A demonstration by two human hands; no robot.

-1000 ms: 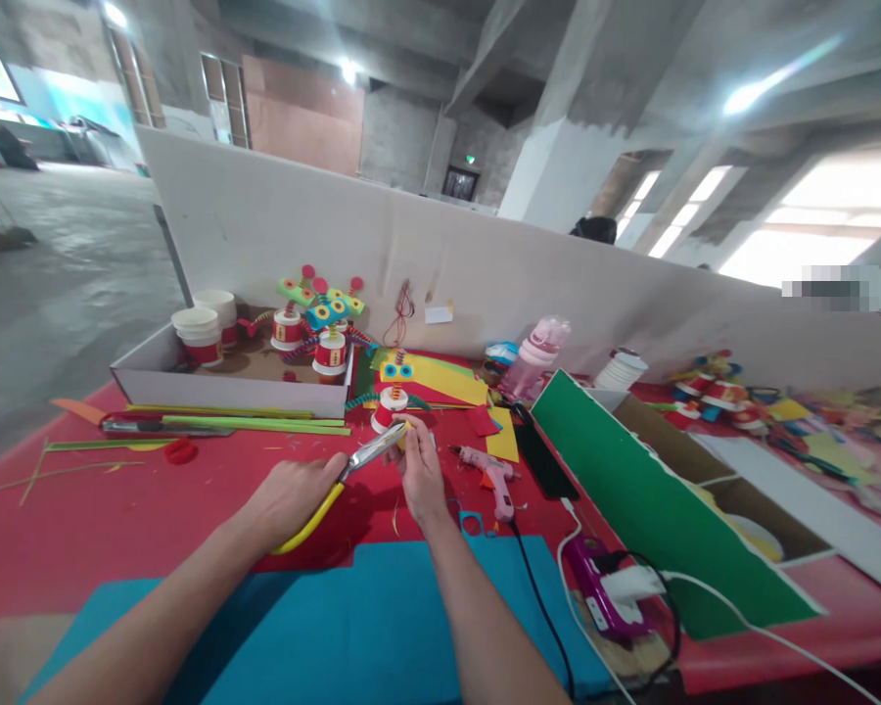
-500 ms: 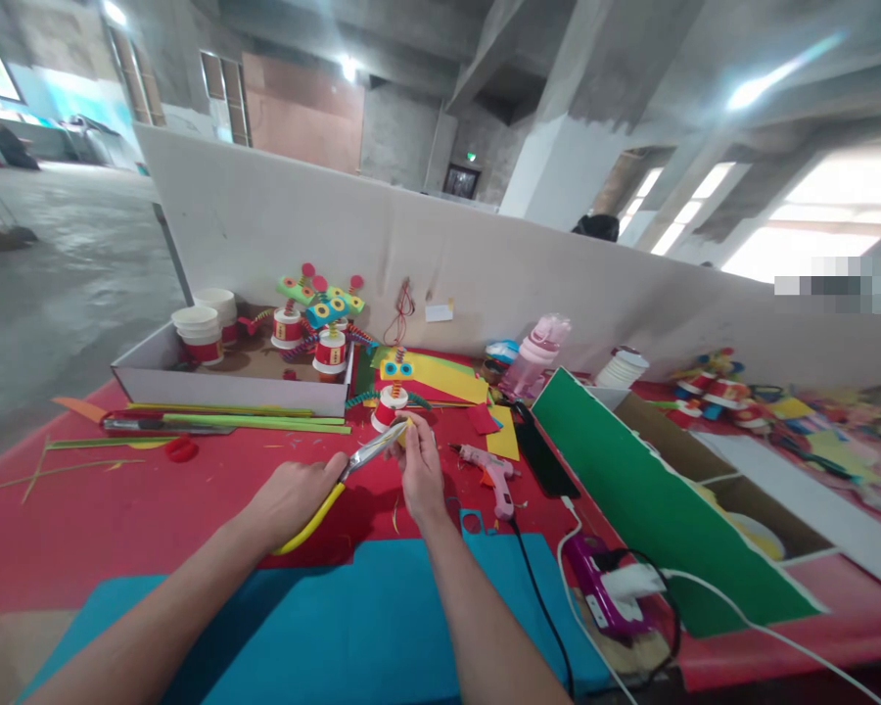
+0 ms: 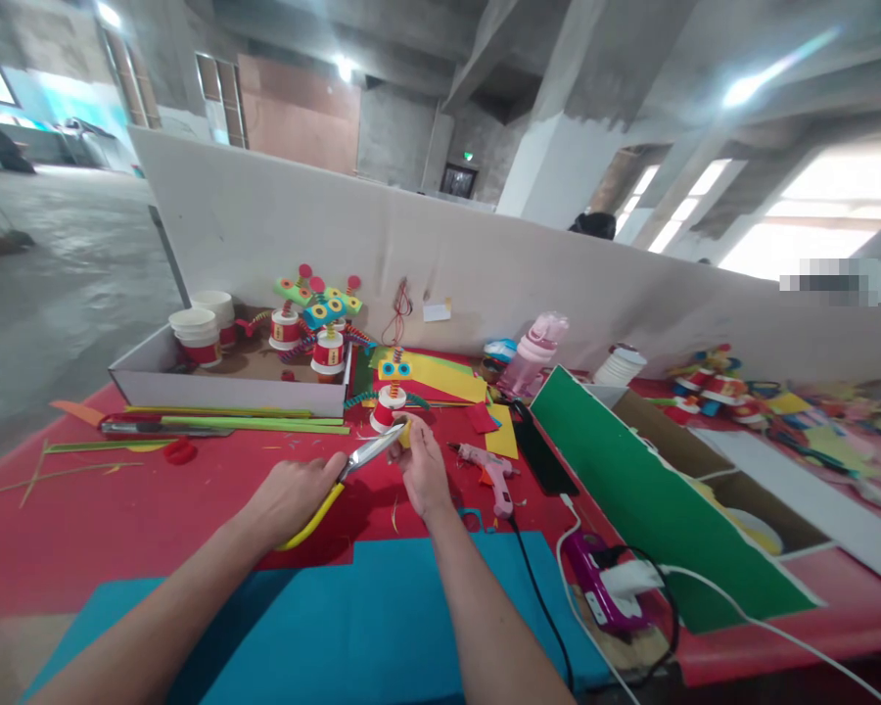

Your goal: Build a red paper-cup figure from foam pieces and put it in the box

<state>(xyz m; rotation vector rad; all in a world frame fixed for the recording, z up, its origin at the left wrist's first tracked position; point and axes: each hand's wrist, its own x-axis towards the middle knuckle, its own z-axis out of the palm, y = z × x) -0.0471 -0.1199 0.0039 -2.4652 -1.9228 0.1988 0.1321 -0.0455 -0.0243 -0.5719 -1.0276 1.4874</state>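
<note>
My left hand (image 3: 300,497) is closed round the yellow handles of a pair of scissors (image 3: 371,450), whose blades point up and to the right. At the blade tips, my right hand (image 3: 424,470) pinches a small yellow piece of paper (image 3: 405,434), partly hidden by the fingers. Just beyond the blades stands a paper-cup figure (image 3: 391,401) with a yellow head, blue ring eyes and coiled paper arms. To the right of my right hand lies a pink glue gun (image 3: 493,477) on the red table cover.
A white box (image 3: 235,397) at back left holds paper-cup figures and stacked cups. Paper strips (image 3: 256,424) and a utility knife lie before it. On the right are a phone (image 3: 543,450), a green-sided box (image 3: 653,519), and a purple power strip (image 3: 609,587) with trailing cables.
My right hand has turned slightly, and the yellow paper sits at a different angle by the blades. The left hand stays nearly in place.
</note>
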